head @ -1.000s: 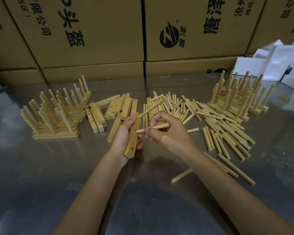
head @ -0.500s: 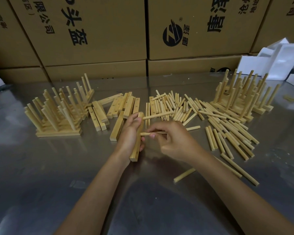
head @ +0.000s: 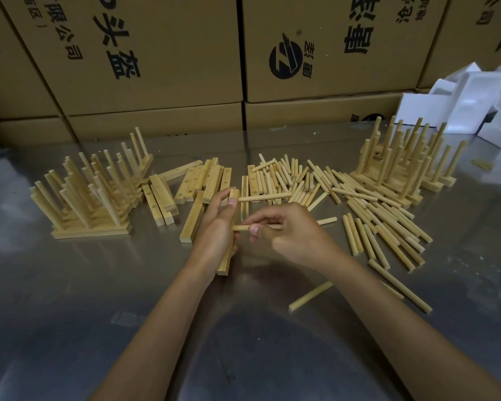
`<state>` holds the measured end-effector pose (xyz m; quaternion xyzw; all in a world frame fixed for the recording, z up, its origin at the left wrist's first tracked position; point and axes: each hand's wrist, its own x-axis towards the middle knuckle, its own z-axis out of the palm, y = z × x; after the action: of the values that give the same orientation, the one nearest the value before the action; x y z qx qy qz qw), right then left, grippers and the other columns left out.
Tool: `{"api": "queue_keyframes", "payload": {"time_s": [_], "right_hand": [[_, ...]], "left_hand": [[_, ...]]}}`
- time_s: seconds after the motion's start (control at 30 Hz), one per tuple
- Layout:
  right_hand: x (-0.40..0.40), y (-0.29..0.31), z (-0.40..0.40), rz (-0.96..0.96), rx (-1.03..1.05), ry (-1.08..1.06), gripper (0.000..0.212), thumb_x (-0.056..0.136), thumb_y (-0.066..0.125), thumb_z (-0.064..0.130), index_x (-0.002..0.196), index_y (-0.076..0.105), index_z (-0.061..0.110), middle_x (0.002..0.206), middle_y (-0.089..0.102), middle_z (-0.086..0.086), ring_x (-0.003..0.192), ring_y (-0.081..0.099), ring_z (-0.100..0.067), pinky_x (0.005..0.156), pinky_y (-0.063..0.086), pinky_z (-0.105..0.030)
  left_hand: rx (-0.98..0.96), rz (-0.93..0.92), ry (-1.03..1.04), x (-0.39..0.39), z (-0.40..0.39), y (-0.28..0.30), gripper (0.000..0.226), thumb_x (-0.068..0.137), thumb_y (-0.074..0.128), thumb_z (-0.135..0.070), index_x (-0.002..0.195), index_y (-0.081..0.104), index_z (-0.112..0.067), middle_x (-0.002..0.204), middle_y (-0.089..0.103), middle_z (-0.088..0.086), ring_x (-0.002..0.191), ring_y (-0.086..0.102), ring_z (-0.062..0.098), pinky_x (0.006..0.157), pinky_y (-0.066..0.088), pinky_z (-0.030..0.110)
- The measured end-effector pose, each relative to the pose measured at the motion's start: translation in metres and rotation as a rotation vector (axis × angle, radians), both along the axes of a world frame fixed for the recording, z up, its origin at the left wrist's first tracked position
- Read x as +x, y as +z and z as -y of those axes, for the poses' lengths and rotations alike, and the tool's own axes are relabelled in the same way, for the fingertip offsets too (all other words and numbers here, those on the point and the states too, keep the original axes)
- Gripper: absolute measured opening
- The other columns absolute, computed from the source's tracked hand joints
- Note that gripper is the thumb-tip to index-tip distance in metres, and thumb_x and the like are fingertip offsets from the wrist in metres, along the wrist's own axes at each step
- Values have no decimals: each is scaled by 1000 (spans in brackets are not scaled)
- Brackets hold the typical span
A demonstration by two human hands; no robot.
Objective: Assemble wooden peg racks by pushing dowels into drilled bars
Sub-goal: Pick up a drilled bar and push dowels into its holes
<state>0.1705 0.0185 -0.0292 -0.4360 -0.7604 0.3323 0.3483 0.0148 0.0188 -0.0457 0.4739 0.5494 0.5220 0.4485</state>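
**A:** quick check on ur grip. Your left hand (head: 219, 227) is wrapped round the pale square-section drilled wooden bar (head: 228, 250), fingers curled on it, bar's long axis running away from you and slightly tipped up at the far end. One light round wooden dowel (head: 265, 197) already sticks out of the upper end, pointing right.

**B:** yep, and your right hand (head: 289, 235) is pinching a second plain wooden dowel (head: 243, 227) btw thumb and fingertips, lying roughly level, crosswise to the bar. Its left tip sits right at the bar's side face, about mid-length. Can't tell if it's started into a hole, ur left fingers cover that spot.

**A:** so the whole thing turns on dowel square to bar. Right hand's the one to drive it leftward, left just braces imo.

**B:** agreed. Spares are close too: heap of loose short dowels (head: 330, 192) on the shiny steel table (head: 70, 299) just beyond and right of ur hands, stack of undrilled-looking spare bars (head: 203, 180) just past the left hand. Finished peg racks (head: 90, 198) far left.
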Motion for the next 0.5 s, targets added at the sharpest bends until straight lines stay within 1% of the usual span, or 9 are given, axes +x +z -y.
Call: {"api": "queue_keyframes", "payload": {"time_s": [0.1,0.2,0.27,0.3,0.33,0.4,0.43,0.47,0.5], "right_hand": [[7,7,-2,-96,-126,27,18,90,73,29,107,75,22,88,77,8,83,71,-4,85,55,-28],[23,18,-9,-104,-225,35,23,91,66,45,104,74,27,90,76,11,81,74,-11,72,58,-22],[37,20,-15,-124,-240,-28,24,93,62,47,100,75,28,90,76,11,83,73,-12,72,58,-22],[45,19,-20,-118,-215,-92,21,95,61,43,96,76,27,91,76,12,88,71,-10,76,57,-24],[53,15,-24,-66,-161,-165,17,96,62,35,92,76,27,93,75,15,95,68,-7,81,53,-26],[68,5,-34,259,-18,-268,14,93,64,18,94,74,27,106,68,17,114,57,-8,95,44,-30],[73,0,-37,446,24,-270,17,90,66,16,100,73,28,112,66,13,121,50,-12,102,41,-35],[76,-4,-39,565,29,-260,18,88,68,18,101,73,28,114,63,10,124,45,-17,106,37,-40],[77,-7,-40,609,16,-263,15,87,71,21,99,72,30,113,61,9,124,43,-19,106,36,-42]], "left_hand": [[-65,62,-11,-2,-3,-2,20,106,45,-40,116,58,-51,117,61,3,67,59,13,48,42,25],[-108,172,21,-5,-7,-6,23,106,46,-35,125,59,-39,102,58,5,59,56,12,41,41,25],[-125,240,61,-10,-11,-7,22,107,46,-32,125,59,-35,102,55,5,53,54,11,37,39,24],[-130,264,78,-12,-14,-7,24,107,46,-30,128,58,-32,100,55,5,51,53,10,35,38,23],[-132,281,89,-15,-15,-8,27,107,46,-29,131,57,-29,97,55,5,49,53,10,34,38,23],[-135,292,93,-17,-16,-9,29,107,45,-28,134,55,-27,92,55,4,47,52,9,33,37,23],[-137,292,90,-17,-16,-9,30,107,45,-28,135,55,-26,90,55,4,47,53,9,34,37,22],[-138,290,86,-17,-16,-8,30,107,45,-28,135,55,-27,89,55,4,47,53,9,34,38,22],[-139,287,84,-17,-15,-8,30,107,46,-29,135,55,-27,89,55,4,47,53,8,34,38,22]]}}
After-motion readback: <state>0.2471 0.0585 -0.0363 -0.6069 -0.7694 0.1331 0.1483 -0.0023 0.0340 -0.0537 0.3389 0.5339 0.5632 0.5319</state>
